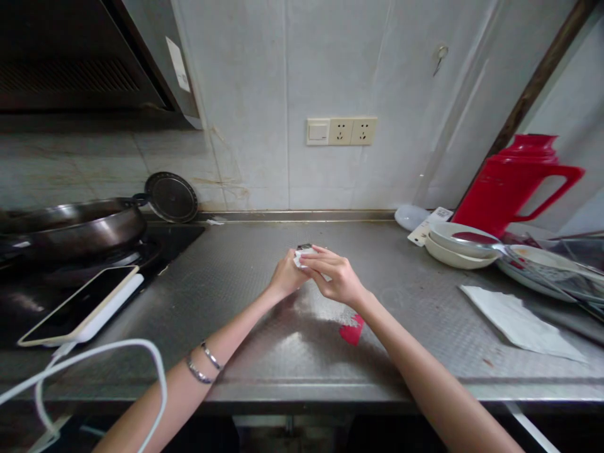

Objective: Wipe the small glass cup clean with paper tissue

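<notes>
Over the counter, well in from its near edge, the left hand closes round a small dark item, mostly hidden; the right hand holds white tissue against it. Hard rubbing could tear the tissue.

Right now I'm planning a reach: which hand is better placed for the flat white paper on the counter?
Probably the right hand: the white paper lies on that side, farther from the left hand. Both hands are at the white tissue.
</notes>
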Available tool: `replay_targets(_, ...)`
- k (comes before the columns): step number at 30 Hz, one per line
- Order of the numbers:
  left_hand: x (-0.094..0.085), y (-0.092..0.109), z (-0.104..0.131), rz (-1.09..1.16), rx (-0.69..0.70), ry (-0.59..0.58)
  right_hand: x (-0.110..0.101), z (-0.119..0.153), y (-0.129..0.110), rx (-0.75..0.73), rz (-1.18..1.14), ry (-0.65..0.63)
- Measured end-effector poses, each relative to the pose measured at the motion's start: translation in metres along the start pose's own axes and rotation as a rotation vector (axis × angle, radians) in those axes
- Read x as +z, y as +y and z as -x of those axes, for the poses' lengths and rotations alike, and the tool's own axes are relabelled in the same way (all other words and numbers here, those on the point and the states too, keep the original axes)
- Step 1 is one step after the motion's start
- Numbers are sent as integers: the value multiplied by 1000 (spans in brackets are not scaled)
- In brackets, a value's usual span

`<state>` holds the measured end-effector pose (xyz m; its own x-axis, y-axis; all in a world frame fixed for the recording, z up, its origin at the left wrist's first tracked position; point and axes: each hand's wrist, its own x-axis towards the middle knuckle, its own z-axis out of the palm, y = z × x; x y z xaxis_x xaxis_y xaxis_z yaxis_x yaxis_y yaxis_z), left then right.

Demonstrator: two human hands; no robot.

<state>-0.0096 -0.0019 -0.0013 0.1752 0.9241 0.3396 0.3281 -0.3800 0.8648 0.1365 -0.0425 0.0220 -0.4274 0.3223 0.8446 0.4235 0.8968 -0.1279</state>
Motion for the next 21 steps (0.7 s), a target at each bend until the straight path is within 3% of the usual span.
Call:
replay_targets(3, -1, -2, -2, -18, -36, -34, 0, -2, -4, 66, -81, 15)
replay_targets(8, 1, 10, 1, 26, -133, -65, -3, -3, 5, 337, 4, 328)
replay_targets(15, -1, 13, 2, 63, -143, -84, 0, 0, 6, 240, -21, 252)
replay_targets(18, -1, 9, 0, 104, -173, -94, -1, -1, 1, 326, -58, 274)
replay_targets(21, -1, 6, -2, 153, -184, -85, -8, -4, -1, 504, -167, 294)
